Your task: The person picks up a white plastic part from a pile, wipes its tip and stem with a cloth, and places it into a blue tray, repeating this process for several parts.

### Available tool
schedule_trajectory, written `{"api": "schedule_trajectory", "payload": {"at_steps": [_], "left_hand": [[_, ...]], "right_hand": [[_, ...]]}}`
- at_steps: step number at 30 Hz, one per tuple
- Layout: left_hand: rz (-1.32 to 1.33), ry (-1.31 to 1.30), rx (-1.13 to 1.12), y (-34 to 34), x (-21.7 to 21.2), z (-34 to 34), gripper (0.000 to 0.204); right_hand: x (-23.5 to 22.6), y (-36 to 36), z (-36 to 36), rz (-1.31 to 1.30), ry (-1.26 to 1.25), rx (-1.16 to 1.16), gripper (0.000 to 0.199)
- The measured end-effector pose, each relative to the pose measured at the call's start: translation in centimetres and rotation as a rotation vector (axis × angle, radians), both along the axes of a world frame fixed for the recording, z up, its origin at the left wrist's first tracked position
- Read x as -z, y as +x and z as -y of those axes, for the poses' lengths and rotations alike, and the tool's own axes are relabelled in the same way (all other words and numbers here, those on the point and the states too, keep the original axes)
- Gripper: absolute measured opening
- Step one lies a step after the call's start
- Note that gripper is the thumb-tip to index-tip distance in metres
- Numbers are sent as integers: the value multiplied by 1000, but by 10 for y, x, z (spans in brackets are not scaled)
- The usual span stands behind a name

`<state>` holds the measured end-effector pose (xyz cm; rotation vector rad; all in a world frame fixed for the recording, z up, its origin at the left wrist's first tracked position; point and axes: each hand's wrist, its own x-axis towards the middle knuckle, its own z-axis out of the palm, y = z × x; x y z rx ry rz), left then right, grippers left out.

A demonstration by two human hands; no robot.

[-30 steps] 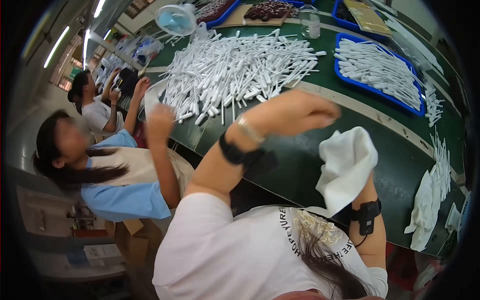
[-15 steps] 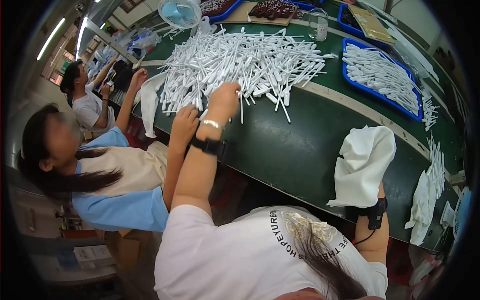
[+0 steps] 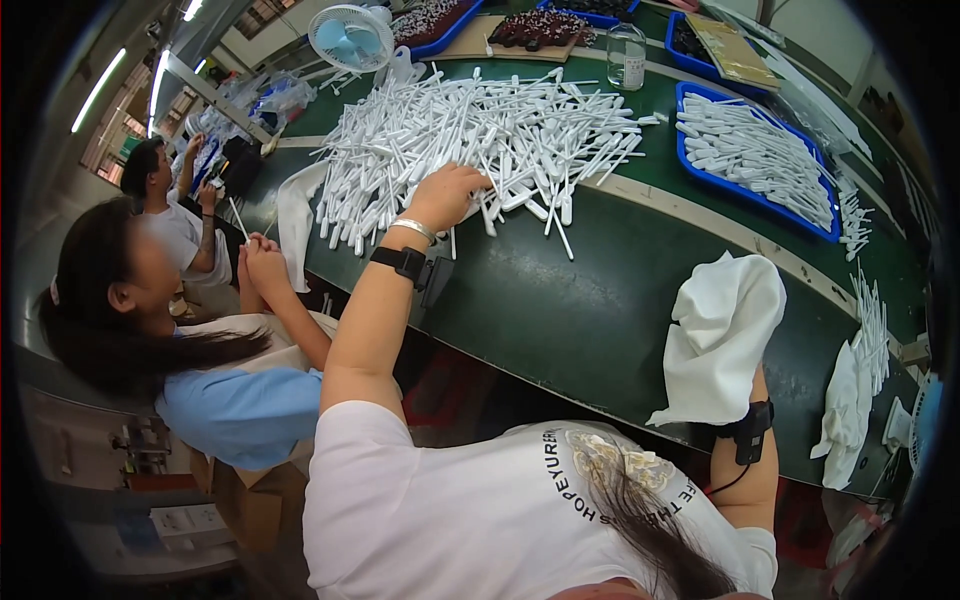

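A big heap of white plastic sticks, each with a thin stem and a thicker end, lies on the green table. My left hand is at the near edge of this heap, palm down, its fingers bent together among the sticks. The fingertips are partly hidden, so what they pinch cannot be made out. A white cloth bunches over my right hand, which holds it from beneath at the table's near edge. Only my right forearm shows; the fingers are under the cloth.
A blue tray of similar sticks stands at the right. Behind the heap are a clear bottle, a small fan and more trays. Another cloth lies far right. A co-worker sits close on my left, holding a white stick.
My left hand has shifted slightly, its fingers now reaching further right over the sticks. The co-worker's hands have drawn back leftward from the heap, with a stick. The right-hand cloth stays in place.
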<state>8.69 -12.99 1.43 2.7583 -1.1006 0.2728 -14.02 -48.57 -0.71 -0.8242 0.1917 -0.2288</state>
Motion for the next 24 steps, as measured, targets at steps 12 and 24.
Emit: {"api": "schedule_trajectory", "payload": {"at_steps": [12,24], "left_hand": [[-10,54,86,-18,-6,-1,34],[21,113,105,-28,-11,-5,31]], "right_hand": [[15,-3,11,-15,-83,-40,32],[0,-5,-2,-21,-73,-35,30]]}}
